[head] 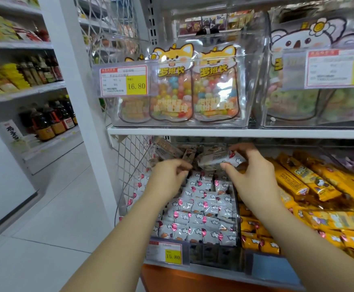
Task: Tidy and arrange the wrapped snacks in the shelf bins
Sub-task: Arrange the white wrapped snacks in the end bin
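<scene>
A clear bin [238,207] on the lower shelf holds several white wrapped snacks [201,209] with pink balloon prints, laid in rows. At its back lie darker brown-wrapped snacks [167,149] in a loose heap. My right hand [249,171] reaches over the back of the bin and pinches a white wrapped snack [218,160] between thumb and fingers. My left hand [167,175] is beside it, fingers curled down among the packets at the back; what it holds is hidden.
Yellow wrapped bars [310,186] fill the bin to the right. The shelf above [193,131] carries clear bins of candy bags [193,87] close over my hands. A wire mesh side panel [129,165] borders the left. A bottle aisle [45,123] lies further left.
</scene>
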Available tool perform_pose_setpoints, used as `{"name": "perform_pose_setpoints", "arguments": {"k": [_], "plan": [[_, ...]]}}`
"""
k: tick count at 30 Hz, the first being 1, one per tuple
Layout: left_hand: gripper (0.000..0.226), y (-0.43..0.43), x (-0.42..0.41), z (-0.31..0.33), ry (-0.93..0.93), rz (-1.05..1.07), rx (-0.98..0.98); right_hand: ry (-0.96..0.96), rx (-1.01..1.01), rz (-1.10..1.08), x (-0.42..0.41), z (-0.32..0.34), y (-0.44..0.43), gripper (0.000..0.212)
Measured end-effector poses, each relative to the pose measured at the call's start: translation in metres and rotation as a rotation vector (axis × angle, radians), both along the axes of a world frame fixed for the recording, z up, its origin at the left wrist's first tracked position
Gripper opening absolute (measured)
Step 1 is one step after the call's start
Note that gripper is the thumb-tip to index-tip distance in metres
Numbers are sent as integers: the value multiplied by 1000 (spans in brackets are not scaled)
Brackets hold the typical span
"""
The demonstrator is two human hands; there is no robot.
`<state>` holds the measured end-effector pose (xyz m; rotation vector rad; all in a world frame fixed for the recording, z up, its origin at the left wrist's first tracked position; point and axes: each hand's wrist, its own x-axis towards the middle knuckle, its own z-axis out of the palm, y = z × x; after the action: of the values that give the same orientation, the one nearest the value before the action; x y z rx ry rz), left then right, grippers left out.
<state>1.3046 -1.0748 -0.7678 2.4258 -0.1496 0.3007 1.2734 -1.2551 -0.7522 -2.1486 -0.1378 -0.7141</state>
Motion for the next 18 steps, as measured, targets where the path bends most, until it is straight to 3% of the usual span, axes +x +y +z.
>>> {"name": "perform_pose_setpoints", "arguments": {"k": [3,7,12,18], "plan": [[22,-13,13,-6,-50,-52,453,-22,-72,-39,8,-3,1,36],[21,-23,32,-7,-100,-60,742,-49,-56,-29,15,-3,-1,36],[11,-31,41,-9,-81,-139,674,-53,-49,-40,20,-2,-2,34],[24,-17,40,-10,-77,-141,663,-15,-15,-29,25,-7,1,35]]}}
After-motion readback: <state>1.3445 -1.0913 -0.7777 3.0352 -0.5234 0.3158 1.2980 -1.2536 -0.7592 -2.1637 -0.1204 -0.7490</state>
